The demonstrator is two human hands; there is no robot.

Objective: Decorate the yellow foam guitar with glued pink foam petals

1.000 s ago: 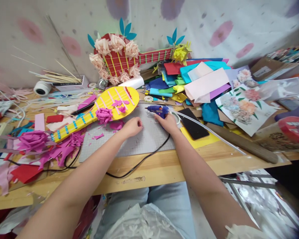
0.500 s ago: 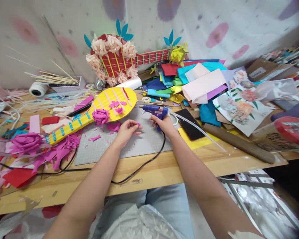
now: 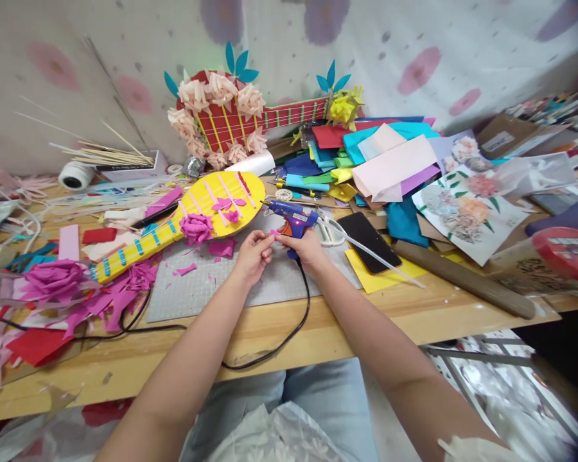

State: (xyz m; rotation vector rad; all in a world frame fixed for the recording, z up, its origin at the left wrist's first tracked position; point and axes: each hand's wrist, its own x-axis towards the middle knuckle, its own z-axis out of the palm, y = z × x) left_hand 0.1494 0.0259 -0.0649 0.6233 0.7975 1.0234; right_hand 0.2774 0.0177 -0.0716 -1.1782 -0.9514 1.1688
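My right hand (image 3: 304, 247) is closed around the handle of a blue glue gun (image 3: 289, 214), its nozzle pointing left over the grey cutting mat (image 3: 270, 282). My left hand (image 3: 253, 250) pinches a small pink paper piece (image 3: 273, 233) right beside the gun. Just beyond both hands lies a yellow paper guitar (image 3: 212, 205) with pink strips and a magenta paper rose (image 3: 196, 226) on it. The gun's black cord (image 3: 289, 333) loops toward the table's front edge.
A red paper guitar (image 3: 231, 119) with cream flowers leans on the back wall. Stacked coloured sheets (image 3: 376, 157), a black phone (image 3: 370, 232), scissors (image 3: 330, 230) and a wooden rod (image 3: 462, 276) lie to the right. Magenta scraps and a rose (image 3: 52, 279) litter the left.
My right hand lifted the glue gun and brought it left and nearer. My left hand rose from the mat with the pink piece to meet the gun.
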